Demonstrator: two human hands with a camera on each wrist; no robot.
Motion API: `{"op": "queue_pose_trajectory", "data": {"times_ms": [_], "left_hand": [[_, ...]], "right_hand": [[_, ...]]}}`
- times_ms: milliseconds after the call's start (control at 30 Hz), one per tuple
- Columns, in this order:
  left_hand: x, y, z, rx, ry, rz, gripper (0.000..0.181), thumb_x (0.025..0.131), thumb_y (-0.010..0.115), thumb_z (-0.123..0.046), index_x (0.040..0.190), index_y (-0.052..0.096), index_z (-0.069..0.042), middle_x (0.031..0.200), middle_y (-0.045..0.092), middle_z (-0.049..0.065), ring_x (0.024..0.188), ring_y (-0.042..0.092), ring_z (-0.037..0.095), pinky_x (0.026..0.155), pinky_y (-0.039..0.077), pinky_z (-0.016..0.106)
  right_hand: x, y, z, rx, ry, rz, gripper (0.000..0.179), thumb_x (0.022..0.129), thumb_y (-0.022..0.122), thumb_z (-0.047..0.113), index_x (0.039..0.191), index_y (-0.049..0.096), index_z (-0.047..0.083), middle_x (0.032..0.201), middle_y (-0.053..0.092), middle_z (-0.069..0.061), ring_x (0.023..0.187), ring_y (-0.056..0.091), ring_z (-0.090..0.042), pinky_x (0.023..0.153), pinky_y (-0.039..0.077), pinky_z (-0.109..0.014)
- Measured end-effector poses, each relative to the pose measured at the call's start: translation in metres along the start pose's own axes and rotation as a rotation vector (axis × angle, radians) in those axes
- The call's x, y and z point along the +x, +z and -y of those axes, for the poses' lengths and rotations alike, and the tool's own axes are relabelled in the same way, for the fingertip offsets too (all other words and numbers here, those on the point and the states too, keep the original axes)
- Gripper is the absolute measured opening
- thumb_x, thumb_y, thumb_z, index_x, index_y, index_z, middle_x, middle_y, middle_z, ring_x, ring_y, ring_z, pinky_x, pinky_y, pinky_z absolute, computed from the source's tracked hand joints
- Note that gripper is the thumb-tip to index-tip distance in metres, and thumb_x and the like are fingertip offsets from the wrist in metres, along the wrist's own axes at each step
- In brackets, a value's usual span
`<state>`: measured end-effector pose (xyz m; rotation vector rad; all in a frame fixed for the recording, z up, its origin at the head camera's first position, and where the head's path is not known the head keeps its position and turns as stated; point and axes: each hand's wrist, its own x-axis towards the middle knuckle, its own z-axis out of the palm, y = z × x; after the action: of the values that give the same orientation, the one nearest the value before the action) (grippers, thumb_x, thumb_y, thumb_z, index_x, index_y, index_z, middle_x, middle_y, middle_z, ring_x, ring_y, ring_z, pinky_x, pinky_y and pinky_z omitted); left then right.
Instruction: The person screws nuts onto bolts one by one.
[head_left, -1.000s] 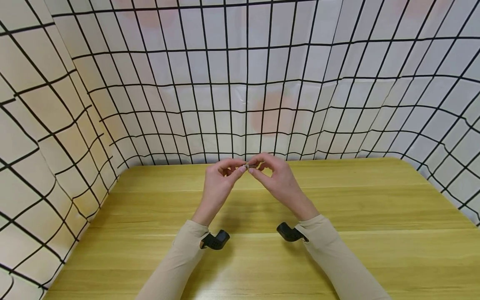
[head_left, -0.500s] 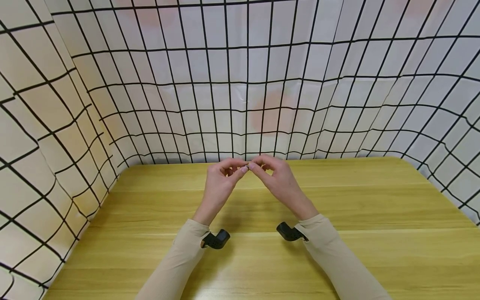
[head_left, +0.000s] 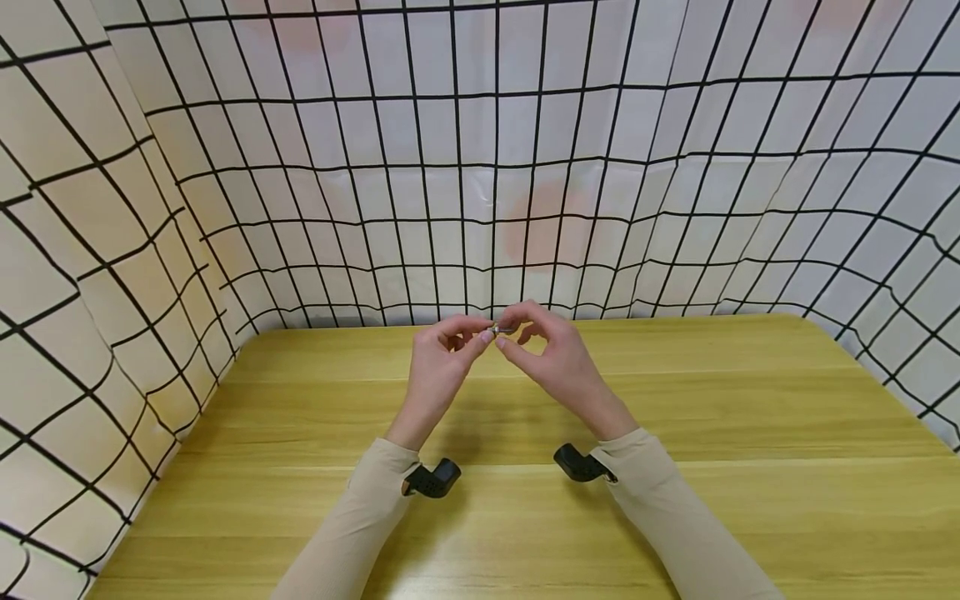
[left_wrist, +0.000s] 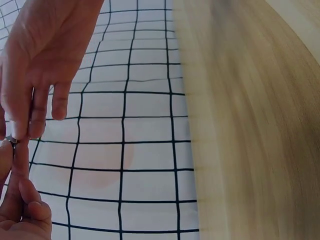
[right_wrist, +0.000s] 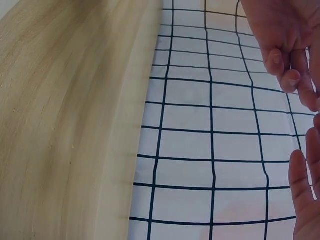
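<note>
Near the far edge of the table, my left hand (head_left: 441, 357) pinches a tiny silvery metal piece (head_left: 496, 330) between thumb and index finger. A thin part of it points right, toward my right hand (head_left: 557, 354). That hand's thumb and index finger stand apart around this end, and whether either touches it is hard to tell. In the left wrist view the metal piece (left_wrist: 11, 140) shows as a small glint, between the left fingers below and the right hand (left_wrist: 50, 45) above. Fingers hide it in the right wrist view. Its exact kind is too small to make out.
A wooden table (head_left: 675, 517) lies beneath both hands. White curtain with black grid lines (head_left: 360, 192) stands behind it and along both sides. Each sleeve cuff carries a black wrist camera (head_left: 433, 480).
Half a second ago the right thumb and index finger were closed together at the metal piece. They have since spread apart, showing more of it. The left hand has stayed put.
</note>
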<state>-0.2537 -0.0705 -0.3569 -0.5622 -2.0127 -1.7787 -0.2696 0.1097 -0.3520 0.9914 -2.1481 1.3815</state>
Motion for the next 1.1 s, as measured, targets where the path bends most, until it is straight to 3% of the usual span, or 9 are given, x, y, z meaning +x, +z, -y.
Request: {"op": "queue_pose_trajectory", "data": {"times_ms": [167,333,467,633,1100], "left_hand": [[0.0,0.0,0.0,-0.012,0.006,0.013,0.009,0.091,0.072,-0.01,0.098,0.077,-0.008,0.093,0.069,0.002,0.072,0.049,0.021,0.063,0.037,0.029],[0.0,0.0,0.0,-0.021,-0.003,0.014,0.009,0.091,0.072,-0.011,0.098,0.077,-0.007,0.094,0.069,0.002,0.071,0.049,0.021,0.062,0.037,0.028],[0.0,0.0,-0.001,-0.026,-0.012,0.01,0.008,0.09,0.073,-0.011,0.097,0.076,-0.007,0.094,0.069,0.002,0.073,0.05,0.02,0.064,0.039,0.028],[0.0,-0.001,-0.002,-0.023,-0.008,0.012,0.008,0.09,0.073,-0.012,0.096,0.076,-0.008,0.093,0.069,0.001,0.075,0.052,0.02,0.067,0.041,0.029],[0.0,0.0,-0.001,-0.009,-0.009,0.029,0.007,0.089,0.074,-0.014,0.094,0.077,-0.009,0.089,0.069,0.0,0.072,0.049,0.02,0.063,0.038,0.03]], "right_hand": [[0.0,0.0,0.012,-0.022,-0.008,-0.004,0.016,0.089,0.068,-0.005,0.103,0.065,0.003,0.101,0.065,-0.009,0.091,0.058,-0.024,0.079,0.048,-0.049],[0.001,-0.003,0.036,-0.052,0.021,0.0,0.013,0.091,0.066,-0.006,0.103,0.065,-0.001,0.1,0.066,-0.011,0.087,0.058,-0.02,0.072,0.049,-0.036],[0.0,-0.002,0.023,-0.064,0.036,-0.002,0.015,0.092,0.067,-0.001,0.106,0.066,0.003,0.102,0.067,-0.008,0.086,0.057,-0.018,0.068,0.047,-0.03],[-0.001,-0.001,0.002,-0.069,0.05,-0.004,0.013,0.094,0.068,0.01,0.106,0.069,0.012,0.1,0.066,0.0,0.087,0.055,-0.015,0.072,0.046,-0.033],[-0.003,-0.003,-0.001,-0.079,0.072,0.01,0.015,0.1,0.06,0.026,0.105,0.072,0.018,0.099,0.066,0.007,0.088,0.058,-0.012,0.076,0.046,-0.035]]}}
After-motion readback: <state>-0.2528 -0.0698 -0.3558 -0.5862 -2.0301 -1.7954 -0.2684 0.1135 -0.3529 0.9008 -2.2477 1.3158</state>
